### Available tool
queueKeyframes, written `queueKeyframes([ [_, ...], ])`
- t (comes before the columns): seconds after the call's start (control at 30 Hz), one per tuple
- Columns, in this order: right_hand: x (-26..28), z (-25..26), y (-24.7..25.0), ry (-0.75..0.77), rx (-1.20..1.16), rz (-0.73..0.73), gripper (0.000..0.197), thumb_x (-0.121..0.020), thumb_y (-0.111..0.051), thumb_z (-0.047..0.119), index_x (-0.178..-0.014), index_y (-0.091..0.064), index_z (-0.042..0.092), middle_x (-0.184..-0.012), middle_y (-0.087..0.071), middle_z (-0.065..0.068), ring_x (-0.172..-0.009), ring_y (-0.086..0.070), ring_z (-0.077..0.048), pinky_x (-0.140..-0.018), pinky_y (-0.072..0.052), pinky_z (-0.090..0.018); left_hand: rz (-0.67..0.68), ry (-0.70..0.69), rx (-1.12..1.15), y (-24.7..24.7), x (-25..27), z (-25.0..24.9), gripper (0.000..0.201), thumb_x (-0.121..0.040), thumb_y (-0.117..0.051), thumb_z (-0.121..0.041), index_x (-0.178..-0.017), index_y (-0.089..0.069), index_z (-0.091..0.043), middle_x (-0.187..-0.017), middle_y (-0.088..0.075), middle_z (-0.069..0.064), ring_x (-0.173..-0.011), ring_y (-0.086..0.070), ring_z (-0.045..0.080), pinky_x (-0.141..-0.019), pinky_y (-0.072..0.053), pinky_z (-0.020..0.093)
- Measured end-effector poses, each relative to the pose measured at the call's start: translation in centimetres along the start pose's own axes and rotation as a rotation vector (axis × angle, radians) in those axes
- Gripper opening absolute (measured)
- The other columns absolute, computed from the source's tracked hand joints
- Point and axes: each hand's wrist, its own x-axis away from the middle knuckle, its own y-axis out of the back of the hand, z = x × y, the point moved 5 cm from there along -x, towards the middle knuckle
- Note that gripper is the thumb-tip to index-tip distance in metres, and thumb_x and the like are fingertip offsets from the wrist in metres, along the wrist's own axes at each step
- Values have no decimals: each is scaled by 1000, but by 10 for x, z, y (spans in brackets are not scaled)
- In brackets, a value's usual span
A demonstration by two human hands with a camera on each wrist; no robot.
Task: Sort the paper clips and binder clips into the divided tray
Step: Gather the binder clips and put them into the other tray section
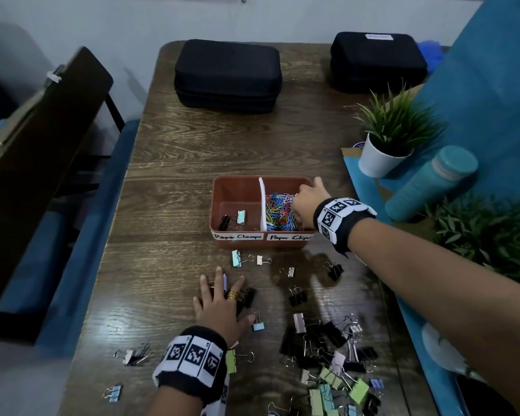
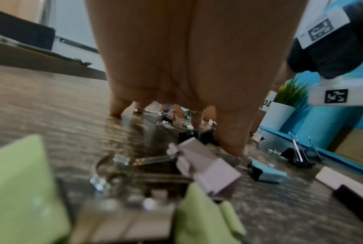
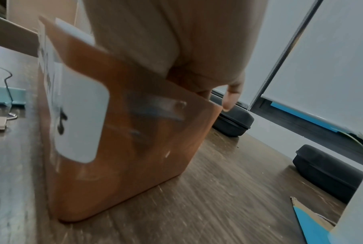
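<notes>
At the bottom of the head view my left hand (image 1: 219, 301) rests with fingers spread over scattered binder clips (image 1: 327, 349), while higher, right of centre, my right hand (image 1: 308, 202), fingers hidden, dips into the brown tray (image 1: 237, 187)'s colourful paper clips (image 1: 278, 211).

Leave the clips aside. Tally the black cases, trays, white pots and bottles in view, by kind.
Black cases: 2
Tray: 1
White pot: 1
Bottle: 1
Total: 5
</notes>
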Motion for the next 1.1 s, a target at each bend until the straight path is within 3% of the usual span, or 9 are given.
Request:
queueKeyframes([
  [0.17,13,-4,10,43,-193,87,26,-86,-51,10,-62,-50,20,-80,-59,4,-101,-54,-19,-107,-12,-53,-46,-15,-29,-4,2,2,78,-87,-38,-63,-144,11,-41,-153,28,4,-140,21,38,-116,-6,52],
  [0.27,24,-18,33,-35,-288,12,16,-85,-58,13,-71,-61,19,-82,-64,4,-97,-56,-16,-108,-16,-51,-56,-28,-14,-3,3,4,78,-87,-39,-62,-144,10,-43,-153,26,2,-141,21,36,-117,-3,50],
  [0.37,34,-28,62,-64,-604,-202,6,-85,-63,16,-79,-65,16,-78,-63,5,-83,-58,-13,-84,-44,-30,-55,-33,-1,0,3,6,77,-87,-44,-59,-145,4,-44,-155,22,1,-142,17,36,-117,-4,50],
  [0.43,38,-18,77,-50,-844,-329,6,-84,-66,17,-79,-62,16,-68,-54,10,-67,-53,-7,-63,-41,-17,-44,-26,-5,3,3,4,78,-86,-47,-58,-145,2,-43,-156,19,1,-143,15,36,-117,-7,51],
  [0.57,32,17,76,-97,-1112,-384,21,-83,-67,30,-98,-63,16,-82,-58,6,-74,-53,-7,-71,-40,-21,-8,31,35,12,5,-4,79,-87,-49,-54,-147,-1,-37,-157,15,1,-143,12,35,-114,-14,58],
  [0.8,102,-24,-2,-541,-1116,-649,26,-91,-55,30,-83,-67,9,-80,-65,-9,-77,-57,-23,-68,-36,-25,-46,28,169,20,7,-24,72,-85,-51,-56,-141,-7,-51,-156,5,3,-142,-1,38,-108,-24,63],
  [0.93,106,-16,-89,-729,-1038,-194,48,-89,-52,48,-120,-55,13,-133,-47,-22,-119,-47,-34,-98,-39,-38,-60,17,-56,15,5,-36,61,-87,-49,-54,-141,-22,-44,-153,-5,7,-139,-11,34,-104,-34,55],
  [1.03,100,23,-108,-514,-1024,97,95,-69,-58,73,-143,-22,27,-154,-11,-18,-140,-15,-41,-112,-24,-51,-114,-40,-99,13,6,-43,49,-90,-49,-47,-133,-40,-27,-141,-23,8,-130,-26,30,-101,-41,44],
  [1.1,98,47,-105,-367,-956,138,103,-58,-67,73,-141,-20,34,-155,-5,-14,-141,-7,-40,-111,-22,-54,-100,-111,-71,9,7,-45,41,-94,-44,-42,-127,-45,-19,-135,-29,7,-124,-31,27,-100,-43,39],
])
